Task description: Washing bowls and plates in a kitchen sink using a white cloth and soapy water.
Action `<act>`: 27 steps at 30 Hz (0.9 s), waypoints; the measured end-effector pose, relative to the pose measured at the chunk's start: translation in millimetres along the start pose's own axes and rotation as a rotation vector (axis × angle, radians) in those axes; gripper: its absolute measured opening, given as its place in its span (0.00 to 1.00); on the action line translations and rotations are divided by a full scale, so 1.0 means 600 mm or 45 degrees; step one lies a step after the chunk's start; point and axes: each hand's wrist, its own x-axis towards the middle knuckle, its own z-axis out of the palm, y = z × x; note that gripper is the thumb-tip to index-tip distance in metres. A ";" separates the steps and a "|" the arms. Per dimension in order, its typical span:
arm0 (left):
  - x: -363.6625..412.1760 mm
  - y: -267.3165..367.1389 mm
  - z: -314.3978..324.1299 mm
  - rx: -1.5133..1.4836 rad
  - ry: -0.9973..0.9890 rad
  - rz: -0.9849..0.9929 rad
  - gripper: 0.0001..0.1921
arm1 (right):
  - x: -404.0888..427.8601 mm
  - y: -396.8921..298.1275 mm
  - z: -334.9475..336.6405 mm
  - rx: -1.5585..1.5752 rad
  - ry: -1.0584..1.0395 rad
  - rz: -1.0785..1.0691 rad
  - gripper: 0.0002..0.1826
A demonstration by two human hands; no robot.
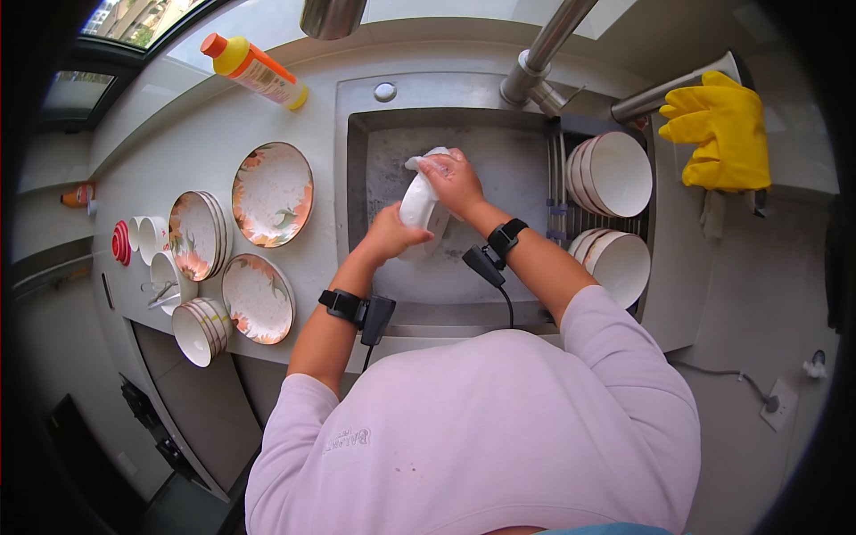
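Above the stainless-steel sink (495, 281), my left hand (391, 235) grips the lower left side of a white dish (418, 200), thumb across its near part. The dish is tilted on its side and looks like a bowl, though my hands hide much of its shape. My right hand (456, 177) presses a wet white cloth (438, 152) against the dish's upper edge. The cloth looks soapy and is partly covered by my fingers. Cloudy, sudsy water lies in the basin below.
Stacked bowls (618, 175) and more bowls (615, 267) stand in a rack right of the basin, under yellow rubber gloves (725, 137). The faucet (528, 77) rises behind. Floral plates (273, 194), another bowl stack (200, 331), mugs (154, 239) and a yellow bottle (257, 70) occupy the left counter.
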 end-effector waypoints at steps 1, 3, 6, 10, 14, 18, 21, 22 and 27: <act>0.001 0.002 0.001 0.034 -0.030 -0.020 0.26 | 0.007 0.022 -0.004 -0.004 0.005 -0.002 0.17; -0.005 0.001 0.002 -0.015 -0.039 -0.006 0.27 | 0.014 0.055 -0.006 -0.013 -0.036 0.129 0.19; -0.009 -0.005 -0.001 -0.121 -0.057 0.004 0.28 | 0.010 0.086 -0.008 0.174 -0.192 0.514 0.20; -0.008 -0.008 0.000 -0.406 -0.012 0.080 0.28 | -0.013 0.127 -0.005 0.419 -0.094 0.738 0.20; 0.007 -0.012 -0.018 -0.638 -0.022 0.117 0.29 | -0.030 0.157 -0.038 0.129 -0.349 0.567 0.18; 0.003 -0.011 -0.029 -0.818 -0.008 0.001 0.30 | -0.069 0.134 -0.053 -0.608 -0.372 -0.146 0.20; 0.006 -0.018 -0.014 -0.897 0.060 -0.118 0.30 | -0.065 0.124 -0.059 -0.858 -0.488 -0.083 0.22; 0.010 -0.024 -0.007 -0.894 0.060 -0.119 0.30 | -0.060 0.121 -0.059 -0.897 -0.521 0.173 0.24; 0.033 -0.044 0.024 -0.827 0.231 -0.223 0.27 | -0.043 0.151 0.017 0.413 -0.042 0.831 0.22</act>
